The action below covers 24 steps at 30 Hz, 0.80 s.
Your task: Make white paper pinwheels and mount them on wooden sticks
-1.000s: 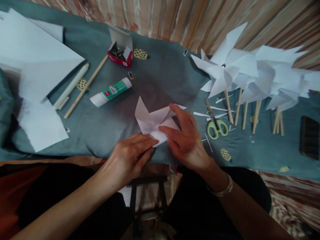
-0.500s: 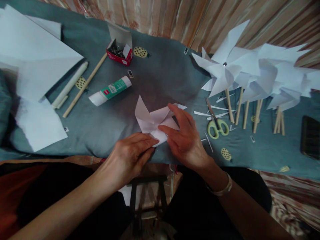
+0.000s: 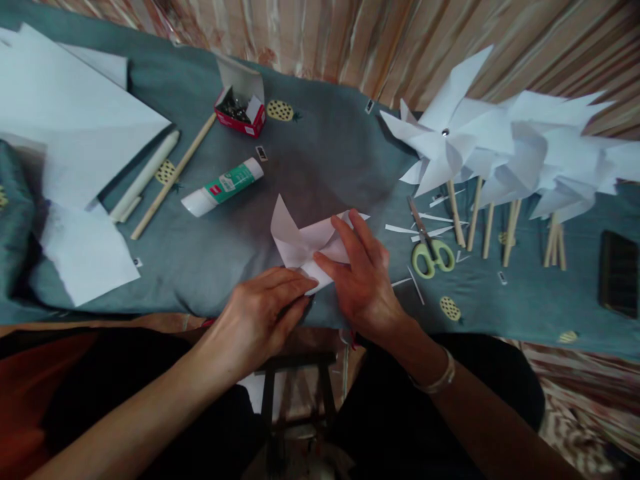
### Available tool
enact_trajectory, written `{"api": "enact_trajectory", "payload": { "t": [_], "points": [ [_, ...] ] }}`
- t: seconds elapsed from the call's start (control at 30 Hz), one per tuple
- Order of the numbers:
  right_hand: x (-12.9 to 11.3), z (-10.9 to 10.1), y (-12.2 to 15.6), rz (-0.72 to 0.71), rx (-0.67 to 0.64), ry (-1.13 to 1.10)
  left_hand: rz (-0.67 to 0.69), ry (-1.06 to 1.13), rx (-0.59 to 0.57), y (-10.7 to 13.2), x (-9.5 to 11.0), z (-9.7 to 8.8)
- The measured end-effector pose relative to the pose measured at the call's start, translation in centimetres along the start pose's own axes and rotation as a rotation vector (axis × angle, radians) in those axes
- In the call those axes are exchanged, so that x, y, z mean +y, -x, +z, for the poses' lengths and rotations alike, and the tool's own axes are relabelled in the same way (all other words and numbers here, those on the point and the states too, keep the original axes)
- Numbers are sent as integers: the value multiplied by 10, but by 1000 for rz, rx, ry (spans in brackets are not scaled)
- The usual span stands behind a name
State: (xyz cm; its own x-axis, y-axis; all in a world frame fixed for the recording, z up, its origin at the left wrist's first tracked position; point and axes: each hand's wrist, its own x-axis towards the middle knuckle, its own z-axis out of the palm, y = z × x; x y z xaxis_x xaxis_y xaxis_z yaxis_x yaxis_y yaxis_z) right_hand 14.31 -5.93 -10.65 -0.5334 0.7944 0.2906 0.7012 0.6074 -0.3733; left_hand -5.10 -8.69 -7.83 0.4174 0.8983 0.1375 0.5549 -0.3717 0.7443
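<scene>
A white paper pinwheel (image 3: pixel 287 235) lies near the table's front edge, with its points folded in toward the centre. My left hand (image 3: pixel 267 307) pinches its near corner, thumb below and fingers on top. On the pinwheel's right side rests my right hand (image 3: pixel 361 277), its fingers spread over the folds and one fingertip close to the centre. Beyond the pinwheel lies a white and green glue stick (image 3: pixel 225 187). An open red box of pins (image 3: pixel 241 115) stands farther back. Green-handled scissors (image 3: pixel 431 250) lie to the right of my right hand.
Several finished pinwheels on sticks (image 3: pixel 445 143) lie at the right. Paper strips (image 3: pixel 405 229) are scattered round the scissors. White paper sheets (image 3: pixel 95 133), a capped pen (image 3: pixel 145 175) and a wooden stick (image 3: pixel 175 177) are at the left. A dark phone (image 3: pixel 619 273) lies far right.
My right hand's fingers have spread and shifted a little on the pinwheel's right side. My left hand keeps its pinch on the near corner. The view has moved slightly.
</scene>
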Motion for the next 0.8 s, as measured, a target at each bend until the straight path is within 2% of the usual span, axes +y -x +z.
{"api": "enact_trajectory", "payload": {
  "t": [0.2,0.33,0.43,0.53,0.63,0.7,0.8],
  "points": [
    [2,5,1,13,46,-14,5,-77,-23,5,2,-1],
    [3,7,0,-27,102,20,-10,-134,-21,7,2,-6],
    [3,8,0,-22,113,27,-14,-133,56,5,2,-16],
    [3,9,0,-13,120,26,-96,-140,150,-1,-2,-29],
    [4,12,-1,-12,111,46,-158,-170,196,-8,-9,-39],
    [3,13,-1,-10,96,59,-182,-181,220,-12,-13,-41],
    [0,13,-3,11,66,54,-131,-205,281,-18,-15,-35]
  ]
}}
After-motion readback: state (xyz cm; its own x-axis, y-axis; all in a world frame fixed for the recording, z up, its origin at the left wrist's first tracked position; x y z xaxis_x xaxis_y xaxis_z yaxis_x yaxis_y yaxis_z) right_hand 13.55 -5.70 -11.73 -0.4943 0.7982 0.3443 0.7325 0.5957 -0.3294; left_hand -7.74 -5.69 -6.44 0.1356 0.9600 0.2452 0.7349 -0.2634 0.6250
